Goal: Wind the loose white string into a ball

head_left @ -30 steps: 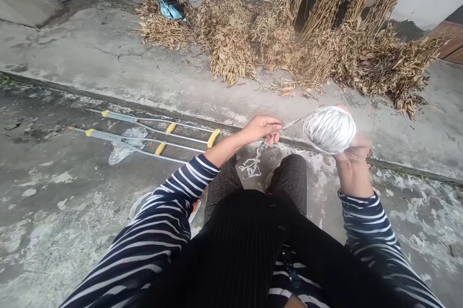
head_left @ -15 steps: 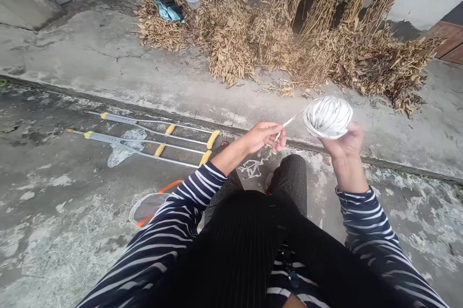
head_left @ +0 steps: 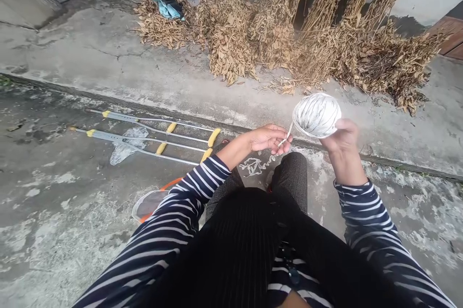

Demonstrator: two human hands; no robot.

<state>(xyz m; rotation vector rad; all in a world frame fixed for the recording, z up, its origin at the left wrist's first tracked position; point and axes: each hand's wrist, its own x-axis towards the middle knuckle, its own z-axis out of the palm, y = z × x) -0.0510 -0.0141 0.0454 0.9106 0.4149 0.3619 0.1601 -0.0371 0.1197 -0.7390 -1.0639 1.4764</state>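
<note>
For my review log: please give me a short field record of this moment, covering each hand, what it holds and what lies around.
setting: outdoors, person seated on concrete ground
right: right hand holds up ball of white cord
left: left hand pinches strand that runs to the ball
below hands: loose cord heaped on the ground between the legs
to the left: two crutches lying flat, clear plastic bag by them
background: dried plant bundles against the wall, blue cloth on one
</note>
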